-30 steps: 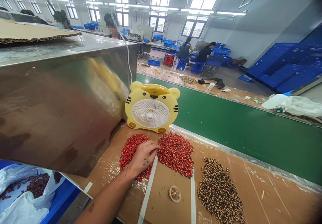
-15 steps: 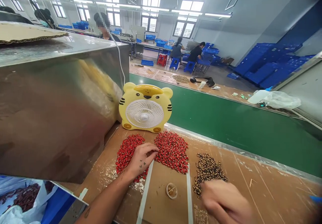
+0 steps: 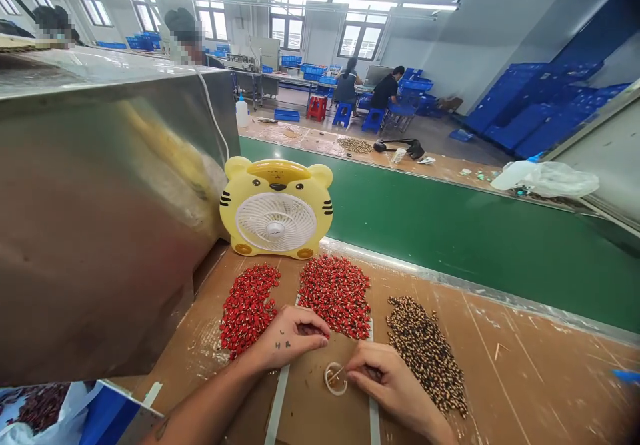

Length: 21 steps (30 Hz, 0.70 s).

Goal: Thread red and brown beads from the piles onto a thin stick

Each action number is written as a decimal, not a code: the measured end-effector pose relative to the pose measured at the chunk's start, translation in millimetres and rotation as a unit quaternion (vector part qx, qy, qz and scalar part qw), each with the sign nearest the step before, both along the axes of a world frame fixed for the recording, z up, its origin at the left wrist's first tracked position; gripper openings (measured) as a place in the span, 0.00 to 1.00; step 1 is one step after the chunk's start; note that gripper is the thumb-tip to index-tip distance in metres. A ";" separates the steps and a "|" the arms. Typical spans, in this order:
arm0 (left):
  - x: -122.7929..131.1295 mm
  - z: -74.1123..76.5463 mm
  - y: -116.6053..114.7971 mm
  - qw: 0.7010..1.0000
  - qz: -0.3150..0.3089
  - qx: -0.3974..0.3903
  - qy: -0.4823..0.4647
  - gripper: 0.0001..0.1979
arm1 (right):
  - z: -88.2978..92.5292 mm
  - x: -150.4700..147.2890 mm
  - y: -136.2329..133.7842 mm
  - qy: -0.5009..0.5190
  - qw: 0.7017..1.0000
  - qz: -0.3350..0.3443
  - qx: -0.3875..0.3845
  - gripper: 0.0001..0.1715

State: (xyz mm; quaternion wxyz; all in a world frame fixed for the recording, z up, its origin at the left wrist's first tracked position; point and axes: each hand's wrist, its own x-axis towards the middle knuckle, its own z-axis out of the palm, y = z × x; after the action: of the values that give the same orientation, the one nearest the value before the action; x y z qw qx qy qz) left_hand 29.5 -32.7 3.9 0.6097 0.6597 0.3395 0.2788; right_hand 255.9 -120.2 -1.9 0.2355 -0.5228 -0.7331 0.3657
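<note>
My right hand (image 3: 387, 375) pinches the end of a thin stick (image 3: 339, 371) whose other end reaches into a small round clear dish (image 3: 327, 380). My left hand (image 3: 295, 335) is held just left of and above the dish, thumb and forefinger brought together; whatever is between the tips is too small to make out. Beyond the left hand lie two heaps of small red pieces with dark and pale tips, a left heap (image 3: 247, 312) and a middle heap (image 3: 337, 292). To the right of my right hand spreads a heap of small black-and-tan pieces (image 3: 425, 352).
A yellow tiger-faced fan (image 3: 275, 175) stands behind the red heaps. A large metal housing (image 3: 100, 232) rises at the left. Past the brown work surface (image 3: 525, 365) runs a green belt (image 3: 425, 215). People sit at benches in the background.
My right hand has moved left from beside the black-and-tan heap to the dish and taken the stick. My left hand has drawn away from the red heaps, towards the dish.
</note>
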 end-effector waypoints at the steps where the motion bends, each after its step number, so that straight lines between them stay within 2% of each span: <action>1: -0.1 0.5 -0.4 1.000 -0.001 -0.002 0.002 0.07 | -0.7 -0.2 0.6 0.005 1.000 0.001 0.001 0.20; 5: -0.6 2.5 -1.1 1.000 0.004 -0.011 0.003 0.07 | -2.8 0.1 0.2 0.016 1.000 0.004 -0.002 0.19; 10: -0.4 2.5 0.1 1.000 0.007 0.000 0.001 0.07 | -3.8 -0.7 -1.0 0.000 1.000 -0.025 -0.017 0.19; 16: -1.1 -0.3 0.7 1.000 0.005 0.011 -0.001 0.07 | -5.5 -2.5 2.0 -0.008 1.000 -0.010 -0.010 0.21; 21: -1.2 0.1 1.0 1.000 0.005 0.018 0.004 0.08 | -4.9 -7.0 2.5 0.003 0.998 -0.041 -0.039 0.21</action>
State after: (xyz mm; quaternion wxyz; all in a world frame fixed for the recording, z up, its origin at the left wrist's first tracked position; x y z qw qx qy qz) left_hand 28.3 -31.7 4.0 0.5950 0.6701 0.3398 0.2853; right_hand 248.9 -117.6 -6.8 0.2319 -0.5600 -0.6956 0.3856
